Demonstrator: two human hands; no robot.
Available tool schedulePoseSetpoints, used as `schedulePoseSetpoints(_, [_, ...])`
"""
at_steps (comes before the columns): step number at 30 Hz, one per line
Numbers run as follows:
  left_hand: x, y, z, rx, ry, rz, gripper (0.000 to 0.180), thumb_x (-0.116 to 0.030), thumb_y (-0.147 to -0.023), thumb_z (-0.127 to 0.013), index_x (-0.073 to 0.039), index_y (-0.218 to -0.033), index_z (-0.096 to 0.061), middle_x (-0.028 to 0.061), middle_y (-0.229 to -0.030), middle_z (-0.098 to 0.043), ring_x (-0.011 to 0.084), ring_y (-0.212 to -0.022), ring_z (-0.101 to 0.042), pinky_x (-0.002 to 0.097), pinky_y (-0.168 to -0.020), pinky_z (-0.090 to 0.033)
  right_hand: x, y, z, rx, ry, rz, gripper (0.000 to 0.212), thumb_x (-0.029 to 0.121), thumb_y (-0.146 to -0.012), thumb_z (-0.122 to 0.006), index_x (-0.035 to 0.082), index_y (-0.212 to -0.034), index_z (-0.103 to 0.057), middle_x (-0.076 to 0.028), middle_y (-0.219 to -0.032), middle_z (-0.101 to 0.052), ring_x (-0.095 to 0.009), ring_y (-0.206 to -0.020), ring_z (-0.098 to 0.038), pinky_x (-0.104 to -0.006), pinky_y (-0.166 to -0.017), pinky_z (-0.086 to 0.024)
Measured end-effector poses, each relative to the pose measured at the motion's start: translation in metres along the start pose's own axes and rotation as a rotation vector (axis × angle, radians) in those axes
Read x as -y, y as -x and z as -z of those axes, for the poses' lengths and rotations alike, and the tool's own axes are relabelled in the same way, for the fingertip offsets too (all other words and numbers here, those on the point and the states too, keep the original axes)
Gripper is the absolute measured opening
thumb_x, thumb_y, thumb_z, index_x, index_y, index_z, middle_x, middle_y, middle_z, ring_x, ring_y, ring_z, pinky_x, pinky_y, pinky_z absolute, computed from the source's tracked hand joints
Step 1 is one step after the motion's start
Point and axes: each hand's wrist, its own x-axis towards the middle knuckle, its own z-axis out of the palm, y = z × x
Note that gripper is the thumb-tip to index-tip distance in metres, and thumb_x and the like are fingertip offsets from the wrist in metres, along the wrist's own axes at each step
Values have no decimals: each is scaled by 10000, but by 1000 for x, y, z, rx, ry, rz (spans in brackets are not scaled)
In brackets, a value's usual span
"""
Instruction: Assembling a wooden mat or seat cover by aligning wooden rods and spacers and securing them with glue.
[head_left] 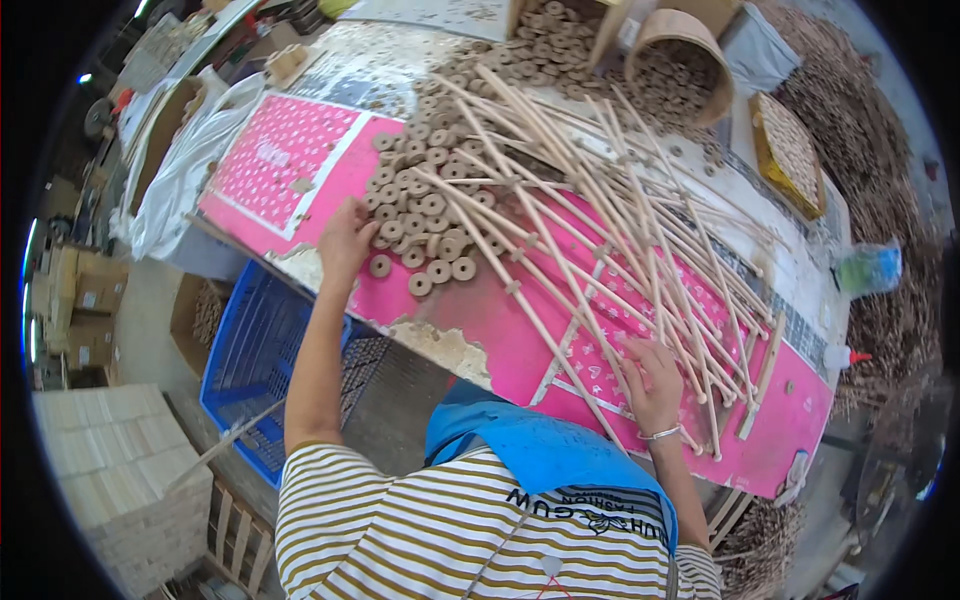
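Note:
Flat round wooden rings (415, 205), each with a center hole, lie heaped on a pink-covered table (460, 318). My left hand (345, 240) is at the left edge of this heap, fingers curled together; what they may hold is hidden. Long pale wooden rods (600, 260) lie crisscrossed over the table, many with small rounded ends, and some carry a ring partway along. At the rods' near end, my right hand (652, 385) has its fingers bent around a wooden rod (560, 272), its grip partly covered by the hand itself.
A tipped round tub (715, 62) spills more rings at the back. To its right are a yellow-sided box (790, 150) and a bottle of green liquid (868, 270). A blue plastic basket (235, 330) stands below the table's left edge, near stacked pale boards (110, 450).

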Motion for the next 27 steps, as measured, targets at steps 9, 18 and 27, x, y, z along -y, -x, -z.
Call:
schedulePoseSetpoints(9, [1, 3, 15, 78, -29, -33, 267, -124, -851, -740, -81, -1087, -621, 101, -976, -692, 311, -937, -684, 419, -786, -529, -33, -4, 31, -199, 463, -43, 858, 348, -837, -792, 46, -1546, -416, -197, -1540, -462, -389, -1355, -469, -500, -1147, -325])
schedulePoseSetpoints(18, [-137, 32, 35, 649, 862, 166, 162, -134, -1013, -617, -84, -1134, -711, -71, -824, -574, 3, -691, -477, 176, -585, -363, -89, -55, 24, -85, 221, -143, 740, 385, -815, -824, 28, -1410, -566, -216, -1225, -667, -394, -1147, -627, -465, -986, -495])
schedulePoseSetpoints(27, [-223, 47, -9, 984, 1151, 122, 192, -124, -1027, -594, -45, -1170, -696, -57, -837, -547, 29, -703, -465, 200, -576, -356, -64, -82, 3, -132, 146, 181, 335, 53, -874, -655, 65, -1208, -679, -124, -1038, -667, -333, -970, -625, -439, -853, -506])
